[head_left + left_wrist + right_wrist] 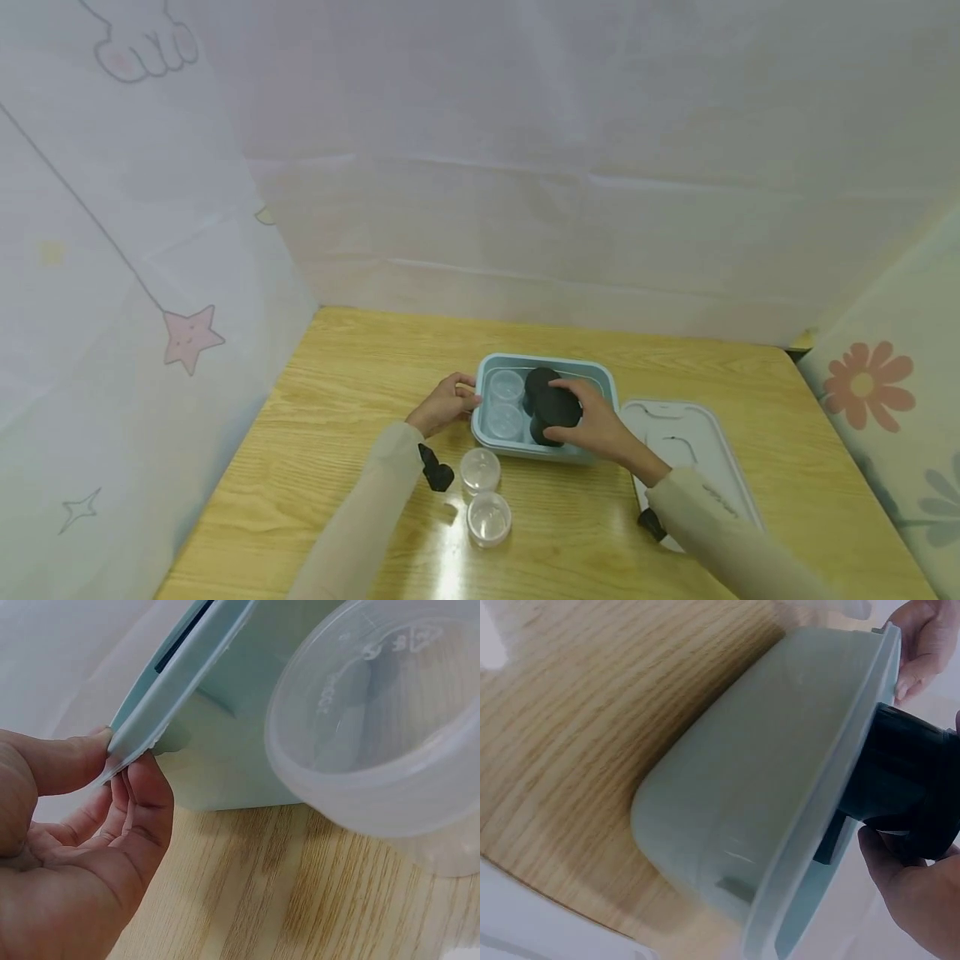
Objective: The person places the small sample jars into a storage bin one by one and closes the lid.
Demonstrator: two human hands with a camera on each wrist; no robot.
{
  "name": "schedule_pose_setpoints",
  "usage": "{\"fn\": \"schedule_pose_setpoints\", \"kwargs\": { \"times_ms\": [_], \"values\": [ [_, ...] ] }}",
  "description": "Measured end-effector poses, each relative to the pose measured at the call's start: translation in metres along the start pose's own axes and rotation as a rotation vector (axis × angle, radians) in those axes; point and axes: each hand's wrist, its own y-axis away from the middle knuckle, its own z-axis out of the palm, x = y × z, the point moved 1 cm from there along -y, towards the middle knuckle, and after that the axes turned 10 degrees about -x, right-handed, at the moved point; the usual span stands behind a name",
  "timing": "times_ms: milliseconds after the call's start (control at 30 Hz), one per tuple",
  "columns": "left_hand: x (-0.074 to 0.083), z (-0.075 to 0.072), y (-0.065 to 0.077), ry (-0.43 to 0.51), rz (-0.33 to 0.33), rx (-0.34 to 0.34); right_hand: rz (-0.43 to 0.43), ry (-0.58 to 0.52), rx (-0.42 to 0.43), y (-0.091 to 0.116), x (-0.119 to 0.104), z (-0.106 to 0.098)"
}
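Note:
A light blue plastic bin (pixel 517 451) stands on the table. At its left end my left hand (pixel 442 406) pinches the rim, thumb on top and fingers below, as the left wrist view shows. My right hand (pixel 602 427) grips a black round container (pixel 560 407) by its sides, over the bin's middle. In the right wrist view this container (pixel 900 769) is partly below the rim. Another black round piece (pixel 540 382) sits behind it in the bin, and more black shows below it. Two clear round cups (pixel 505 421) occupy the bin's left part.
Two more clear cups (pixel 489 518) stand on the wooden table (pixel 360 392) in front of the bin. A white lid (pixel 701 454) lies to the right, partly under my right forearm. Printed cloth walls (pixel 525 250) rise behind and at both sides.

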Motion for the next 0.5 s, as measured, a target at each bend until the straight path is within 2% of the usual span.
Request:
{"fn": "schedule_pose_setpoints", "kwargs": {
  "times_ms": [267, 400, 500],
  "values": [
    [0.000, -0.001, 0.000, 0.005, -0.005, 0.005, -0.001, -0.032, -0.008, -0.007, 0.006, 0.009],
    [0.001, 0.001, -0.001, 0.000, -0.009, 0.004, -0.005, -0.002, -0.005, -0.009, 0.010, 0.015],
    [0.003, 0.003, 0.001, -0.007, -0.009, 0.007, 0.027, 0.012, -0.016, -0.011, 0.013, 0.018]
  ]
}}
